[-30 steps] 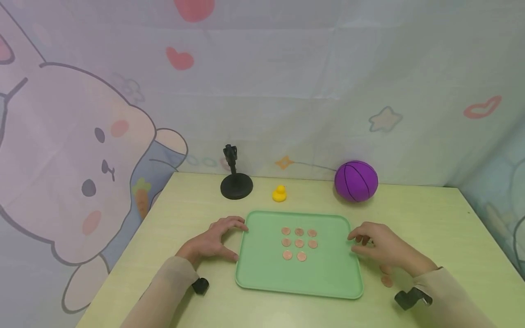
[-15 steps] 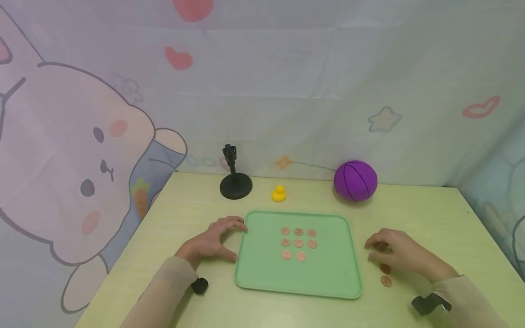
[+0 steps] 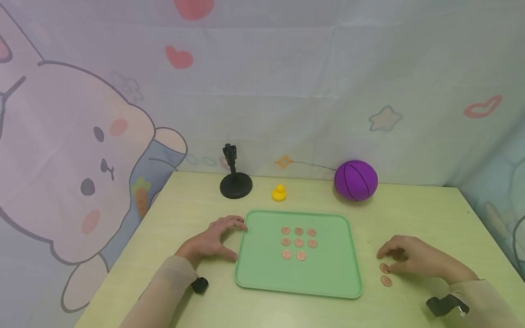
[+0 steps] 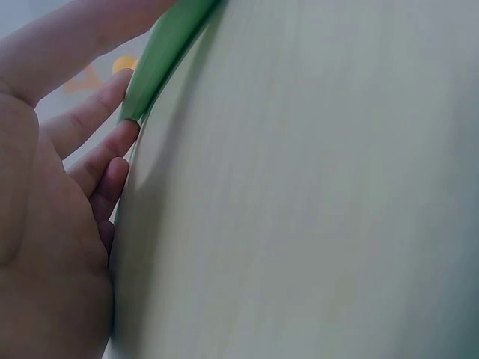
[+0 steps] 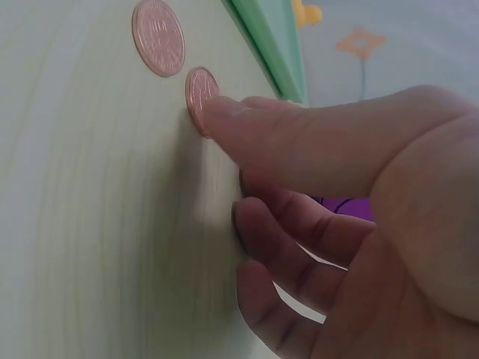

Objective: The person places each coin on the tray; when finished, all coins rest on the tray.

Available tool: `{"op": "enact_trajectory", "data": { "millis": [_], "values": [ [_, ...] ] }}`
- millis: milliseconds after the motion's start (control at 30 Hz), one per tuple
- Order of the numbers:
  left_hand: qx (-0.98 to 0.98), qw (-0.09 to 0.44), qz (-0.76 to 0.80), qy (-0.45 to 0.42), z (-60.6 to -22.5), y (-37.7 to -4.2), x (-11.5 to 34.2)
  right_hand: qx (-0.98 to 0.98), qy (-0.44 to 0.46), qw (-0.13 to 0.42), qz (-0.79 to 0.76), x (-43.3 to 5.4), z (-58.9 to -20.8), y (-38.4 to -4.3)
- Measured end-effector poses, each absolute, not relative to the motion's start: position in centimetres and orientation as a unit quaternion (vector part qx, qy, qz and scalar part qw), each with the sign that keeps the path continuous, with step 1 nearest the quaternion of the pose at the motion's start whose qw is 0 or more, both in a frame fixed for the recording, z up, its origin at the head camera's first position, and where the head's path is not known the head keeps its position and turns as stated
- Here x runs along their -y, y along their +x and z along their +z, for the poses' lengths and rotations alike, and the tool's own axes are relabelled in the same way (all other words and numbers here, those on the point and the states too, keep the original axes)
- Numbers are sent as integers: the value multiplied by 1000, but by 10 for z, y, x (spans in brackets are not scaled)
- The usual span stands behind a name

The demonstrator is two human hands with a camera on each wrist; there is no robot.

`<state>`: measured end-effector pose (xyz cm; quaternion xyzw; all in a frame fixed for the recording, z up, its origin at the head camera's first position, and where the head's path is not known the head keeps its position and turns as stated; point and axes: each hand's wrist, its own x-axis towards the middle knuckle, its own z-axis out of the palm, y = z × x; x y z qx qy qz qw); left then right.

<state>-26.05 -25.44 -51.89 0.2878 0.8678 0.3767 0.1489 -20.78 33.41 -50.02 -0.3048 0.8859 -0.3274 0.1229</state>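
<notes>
A green tray [image 3: 328,278] lies on the table, bearing several copper coins [image 3: 299,243] in rows. My left hand [image 3: 213,239] touches its left rim with thumb and fingers spread apart; in the left wrist view the fingertips meet the green rim [image 4: 168,63]. To the right of the tray, two more coins lie on the table, a farther coin [image 3: 384,268] and a nearer coin [image 3: 386,280]. My right hand [image 3: 418,257] hovers low beside the farther one with bent fingers. In the right wrist view the thumb [image 5: 292,142] partly covers that coin [image 5: 199,93]; nothing is gripped.
Behind the tray stand a black stand with a round base [image 3: 236,186], a yellow rubber duck [image 3: 279,193] and a purple ball [image 3: 356,180]. A patterned cloth [image 3: 266,68] hangs behind the table [image 3: 426,214].
My right hand has moved away from the tray's right rim, rightward and nearer, to the two loose coins, uncovering them. The left hand and the coins on the tray stay put.
</notes>
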Motion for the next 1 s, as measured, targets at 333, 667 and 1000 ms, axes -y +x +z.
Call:
{"op": "enact_trajectory", "data": {
  "millis": [333, 667, 1000],
  "values": [
    [-868, 157, 378, 280, -518, -261, 254, -877, -327, 112, -335, -335, -504, -209],
    [-866, 156, 383, 281, -517, -261, 254, -866, -351, 92, -343, -333, -504, -210],
    [-867, 152, 378, 287, -519, -260, 254, -871, -345, 113, -331, -330, -501, -209]
  ]
}}
